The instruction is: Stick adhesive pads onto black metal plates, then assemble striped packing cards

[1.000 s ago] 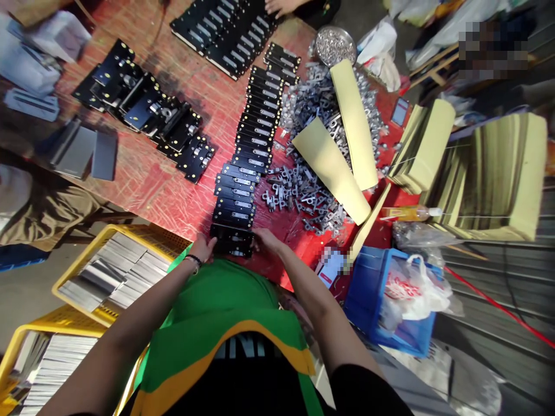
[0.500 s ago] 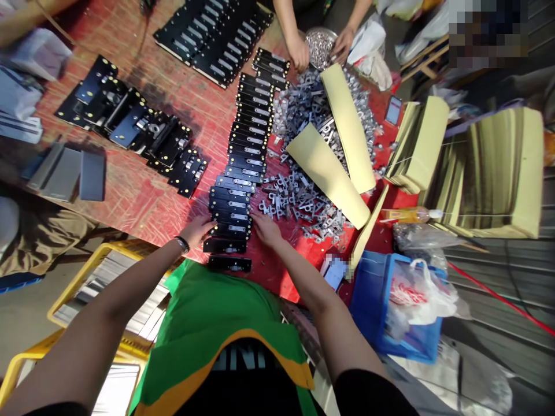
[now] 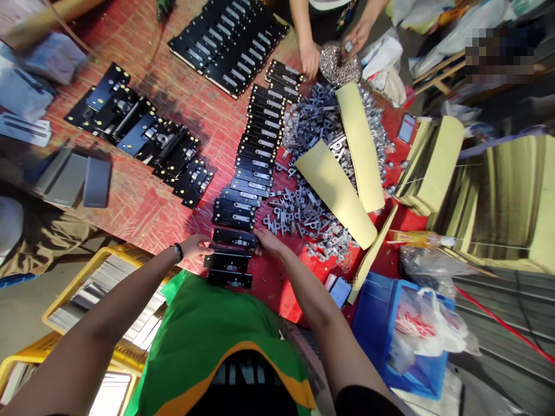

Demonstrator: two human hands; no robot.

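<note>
A row of black metal plates [image 3: 259, 153], each with a small silver strip, runs down the red table towards me. Near its front end, my left hand [image 3: 196, 246] pinches the left end of a black metal plate [image 3: 234, 237]. Closed at that plate's right end is my right hand [image 3: 269, 241], its fingertips partly hidden. Two more black plates lie nearer to me, a middle one [image 3: 227, 263] and a front one [image 3: 229, 279], with silver fittings showing on them. Right of the row spreads a heap of small grey metal parts [image 3: 299, 211].
Yellow card sheets [image 3: 338, 190] lie on the heap. Across the table a co-worker's hands [image 3: 309, 59] are by a metal bowl [image 3: 340, 65] of small parts. Stacked black assemblies [image 3: 143, 136] sit left. A blue bin [image 3: 373, 323] and yellow crates [image 3: 108, 254] flank me.
Another plate at the front of the row now lies apart from it, between my hands, showing a silver fitting. The co-worker's right-side hand has lifted a small part over the bowl. The view has shifted slightly.
</note>
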